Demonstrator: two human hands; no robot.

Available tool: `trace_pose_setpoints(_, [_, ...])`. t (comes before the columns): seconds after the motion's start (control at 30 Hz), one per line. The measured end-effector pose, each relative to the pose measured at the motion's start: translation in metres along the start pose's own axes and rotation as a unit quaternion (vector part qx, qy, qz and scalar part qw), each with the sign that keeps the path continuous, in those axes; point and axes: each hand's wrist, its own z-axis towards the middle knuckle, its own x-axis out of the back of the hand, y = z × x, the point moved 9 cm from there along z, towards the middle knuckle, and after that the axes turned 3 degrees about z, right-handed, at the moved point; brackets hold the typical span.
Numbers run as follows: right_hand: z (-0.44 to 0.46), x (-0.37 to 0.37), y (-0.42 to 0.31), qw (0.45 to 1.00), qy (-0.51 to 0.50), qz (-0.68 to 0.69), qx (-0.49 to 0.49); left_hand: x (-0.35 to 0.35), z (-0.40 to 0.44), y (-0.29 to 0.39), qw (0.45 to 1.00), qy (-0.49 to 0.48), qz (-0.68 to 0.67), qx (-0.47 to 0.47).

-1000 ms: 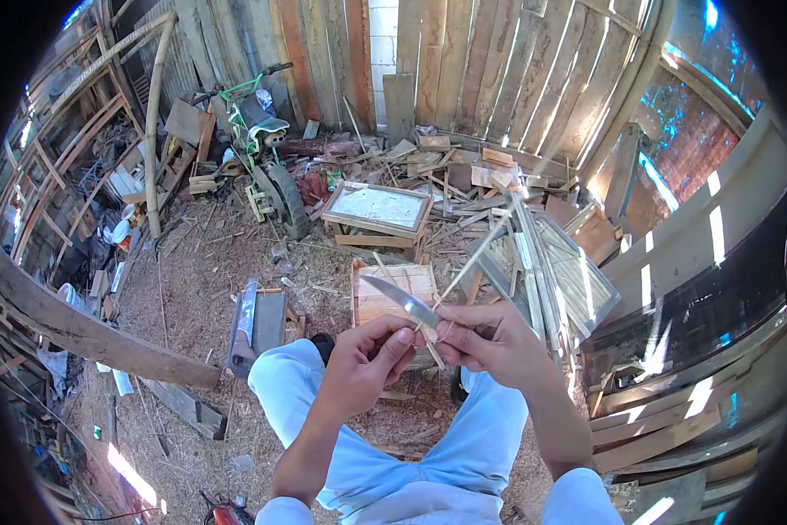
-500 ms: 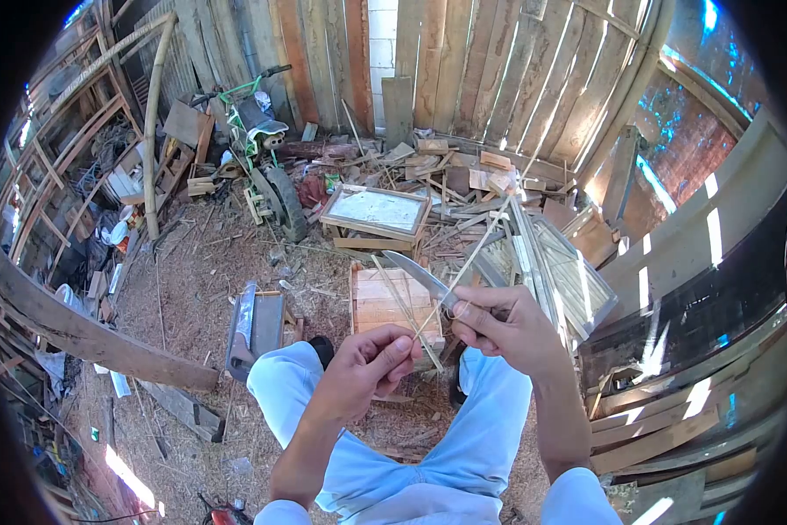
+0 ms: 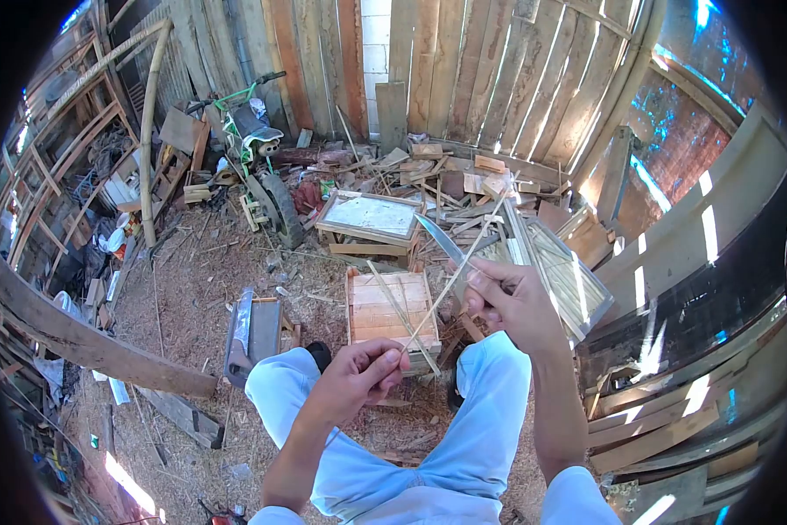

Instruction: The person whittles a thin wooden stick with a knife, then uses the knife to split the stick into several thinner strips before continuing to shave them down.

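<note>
My left hand [image 3: 358,378] is closed, its thumb and fingers pinching the lower end of a thin wooden strip [image 3: 440,299]. The strip slants up and away to the right. In my right hand [image 3: 512,304] is a knife [image 3: 440,240], its blade pointing up and left beside the strip; the fingers hide most of its handle. The blade's base lies close to the strip; whether they touch I cannot tell. Below both hands stands a small slatted wooden box [image 3: 389,306], with another thin stick [image 3: 395,302] lying across it.
A handsaw [image 3: 242,328] rests on a dark box [image 3: 267,325] left of my knees. Farther off are a white-topped wooden frame [image 3: 367,216], scrap wood [image 3: 463,175] and a green-framed motorbike [image 3: 258,131]. A slatted panel [image 3: 564,267] leans at right. Shavings cover the ground.
My right hand with the knife has moved slightly up and right along the strip, away from my left hand. The blade now points more steeply upward. My left hand keeps its pinch.
</note>
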Motion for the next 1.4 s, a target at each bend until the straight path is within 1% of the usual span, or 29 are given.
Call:
trace_pose_setpoints(0.03, [0.001,-0.002,0.002,1.000,0.000,0.000,0.000,0.002,0.005,-0.001,1.000,0.000,0.000,0.000])
trace_pose_setpoints(0.1, [0.003,-0.004,-0.004,0.994,0.051,-0.074,0.063,0.014,0.016,0.015,0.983,0.065,0.154,-0.071])
trace_pose_setpoints(0.13, [0.003,-0.009,-0.001,0.994,0.049,-0.073,0.065,0.017,0.020,0.024,0.968,0.115,0.201,-0.102])
trace_pose_setpoints(0.17, [0.003,-0.014,0.002,0.994,0.050,-0.079,0.064,0.011,0.024,0.025,0.967,0.117,0.202,-0.102])
trace_pose_setpoints(0.23, [0.004,-0.021,0.004,0.993,0.050,-0.085,0.065,0.003,0.023,0.052,0.917,0.182,0.285,-0.210])
trace_pose_setpoints(0.27, [0.004,-0.021,0.003,0.994,0.050,-0.073,0.069,-0.001,0.019,0.062,0.884,0.205,0.362,-0.214])
trace_pose_setpoints(0.3, [0.004,-0.021,0.003,0.994,0.052,-0.061,0.074,-0.005,0.018,0.064,0.884,0.203,0.362,-0.215])
trace_pose_setpoints(0.37, [0.003,-0.018,0.000,0.995,0.053,-0.059,0.063,-0.009,0.012,0.073,0.861,0.228,0.378,-0.251])
trace_pose_setpoints(0.43, [0.001,-0.010,0.002,0.996,0.056,-0.058,0.047,-0.006,0.013,0.065,0.872,0.215,0.365,-0.244])
trace_pose_setpoints(0.5, [0.004,0.004,0.002,0.996,0.072,0.018,0.043,-0.001,0.010,0.063,0.881,0.205,0.352,-0.242])
trace_pose_setpoints(0.57, [0.001,0.008,-0.006,0.996,0.086,0.021,0.030,0.004,0.010,0.052,0.907,0.169,0.333,-0.194])
trace_pose_setpoints(0.6, [0.000,0.010,-0.006,0.996,0.078,0.037,0.025,0.007,0.007,0.052,0.907,0.167,0.335,-0.194])
trace_pose_setpoints(0.67, [0.001,0.018,-0.006,0.996,0.071,0.053,0.019,0.014,0.005,0.043,0.933,0.152,0.295,-0.143])
trace_pose_setpoints(0.77, [0.005,0.036,-0.009,0.994,0.100,0.039,0.035,0.021,-0.006,0.040,0.932,0.160,0.292,-0.140])
trace_pose_setpoints(0.83, [0.004,0.047,-0.013,0.987,0.142,0.067,0.044,0.029,-0.011,0.037,0.934,0.159,0.292,-0.132])
trace_pose_setpoints(0.9, [0.005,0.061,-0.017,0.986,0.149,0.047,0.055,0.037,-0.013,0.035,0.934,0.162,0.292,-0.124])
trace_pose_setpoints(0.97, [0.004,0.071,-0.028,0.979,0.172,0.051,0.092,0.045,-0.013,0.037,0.937,0.170,0.273,-0.139])
trace_pose_setpoints(1.0, [0.003,0.064,-0.025,0.984,0.156,0.020,0.087,0.047,-0.012,0.039,0.935,0.178,0.273,-0.140])
trace_pose_setpoints(1.03, [0.000,0.055,-0.022,0.985,0.149,0.021,0.087,0.046,-0.007,0.041,0.937,0.187,0.257,-0.145])
trace_pose_setpoints(1.1, [-0.008,0.006,-0.006,0.999,0.024,-0.034,0.011,0.040,0.002,0.045,0.940,0.192,0.240,-0.150])
trace_pose_setpoints(1.17, [-0.014,-0.033,0.008,0.997,-0.060,-0.052,0.022,0.027,0.011,0.048,0.944,0.174,0.226,-0.165])
trace_pose_setpoints(1.2, [-0.013,-0.040,0.011,0.997,-0.057,-0.053,0.022,0.019,0.014,0.049,0.945,0.171,0.226,-0.165])
trace_pose_setpoints(1.27, [-0.017,-0.065,0.029,0.988,-0.151,-0.009,-0.045,0.006,0.009,0.057,0.928,0.182,0.258,-0.198])
trace_pose_setpoints(1.4, [-0.013,-0.055,0.025,0.991,-0.127,-0.006,-0.047,0.000,0.001,0.058,0.917,0.177,0.294,-0.201])
